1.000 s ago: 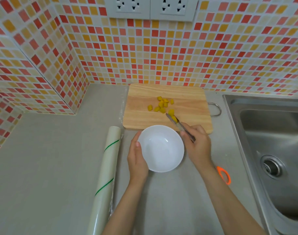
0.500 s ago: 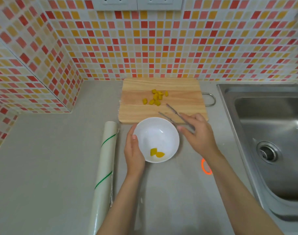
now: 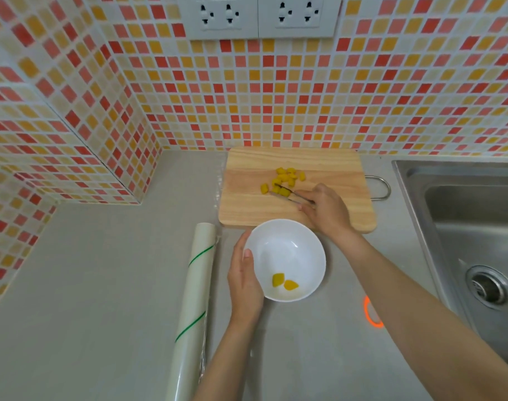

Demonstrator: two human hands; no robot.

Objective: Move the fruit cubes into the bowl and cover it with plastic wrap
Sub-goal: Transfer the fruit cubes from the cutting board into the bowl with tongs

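Our right hand (image 3: 325, 209) is gripping tongs (image 3: 290, 195), back at the fruit cubes (image 3: 284, 180); our left hand (image 3: 244, 273) is cupping the bowl (image 3: 307, 244), now holding two pieces (image 3: 284, 282).

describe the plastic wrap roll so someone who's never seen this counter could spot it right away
Start at the wooden cutting board against the tiled wall, then come forward to the white bowl held by the left hand. Just left of that hand lies the plastic wrap roll: the only long pale tube on the counter, with thin green diagonal stripes.
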